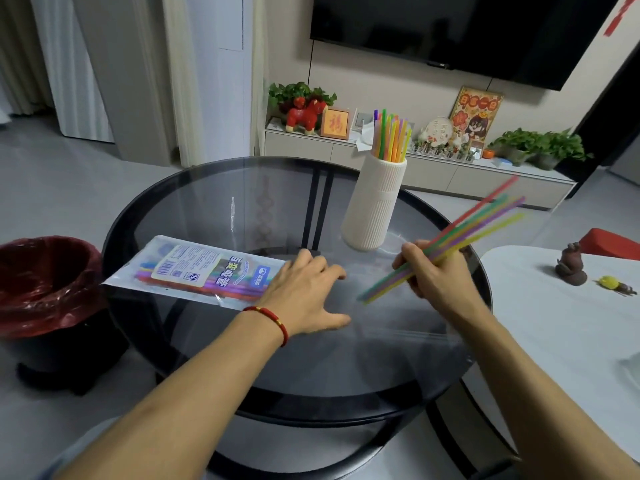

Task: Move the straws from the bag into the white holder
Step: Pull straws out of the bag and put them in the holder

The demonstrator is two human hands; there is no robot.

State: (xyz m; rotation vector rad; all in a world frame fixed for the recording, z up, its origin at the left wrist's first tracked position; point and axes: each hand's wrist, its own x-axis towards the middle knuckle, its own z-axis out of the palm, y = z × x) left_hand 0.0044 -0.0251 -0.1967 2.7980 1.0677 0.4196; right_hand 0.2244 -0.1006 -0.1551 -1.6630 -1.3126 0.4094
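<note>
Round and dark, the glass table (207,188) fills the middle of a living room, with a low cabinet of plants and ornaments along the far wall under a black screen (460,32). On the floor to the left stands a bin (45,282) lined with red plastic. To the right is a white tabletop (554,323) carrying a small brown figurine (570,268).

On the left part of the glass lies the bag (204,268), flat, its printed label up, with coloured straws showing through the clear plastic. Its right end is under the left hand (304,292), which rests palm down on it with fingers spread and thumb out toward the near right. A red cord (273,320) circles that wrist.

The holder (375,202), white and ribbed, stands on the far right part of the table, and looks tilted in this wide view. A cluster of straws already stands in it, pink, green, orange, yellow and purple, their tops rising well above its rim.

The right hand (436,271) is near the holder's base, on its right, fingers closed around a bundle (460,233) of straws. The bundle slants from near left, just above the glass, up to the far right, its ends fanned a little and blurred. The bundle is apart from the holder.
</note>
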